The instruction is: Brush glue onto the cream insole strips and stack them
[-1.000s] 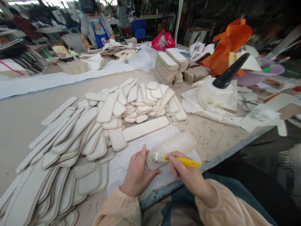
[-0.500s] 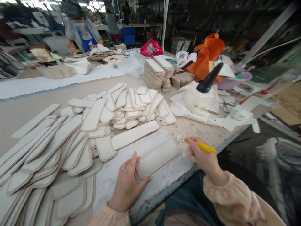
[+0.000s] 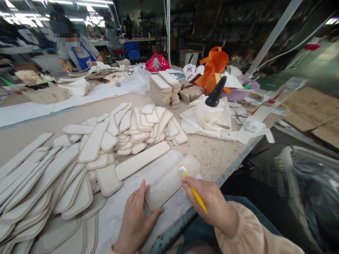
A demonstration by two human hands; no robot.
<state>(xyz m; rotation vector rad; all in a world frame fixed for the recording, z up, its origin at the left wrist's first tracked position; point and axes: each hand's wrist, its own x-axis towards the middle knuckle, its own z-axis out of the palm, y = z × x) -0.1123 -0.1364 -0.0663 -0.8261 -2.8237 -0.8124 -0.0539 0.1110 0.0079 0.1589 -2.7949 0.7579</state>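
Note:
In my right hand (image 3: 208, 199) is a brush with a yellow handle (image 3: 198, 198); the fingers are closed round it. White paste covers its bristles (image 3: 182, 170), which touch the top of a long, flat, round-cornered panel (image 3: 169, 183). My left hand (image 3: 139, 215) grips this panel's left end, thumb at the near edge and fingers at the far one. The panel lies on a white sheet (image 3: 127, 201), and its surface looks wet. Just beyond lies another long white panel (image 3: 143, 160). Loose white panels (image 3: 60, 176) are heaped to the left of my hands.
A white tub (image 3: 209, 113) with a black cone on top stands on crumpled plastic at the right. Neat stacks of panels (image 3: 160, 91), an orange bag (image 3: 212, 70) and a purple basin (image 3: 242, 92) are farther back. The blue-grey table edge (image 3: 238, 162) runs diagonally. A co-worker (image 3: 79, 53) works opposite.
My right hand has brought the brush leftward from the panel's far right end onto its upper surface, and the handle now points toward me. My left hand keeps its grip. The whole view has shifted.

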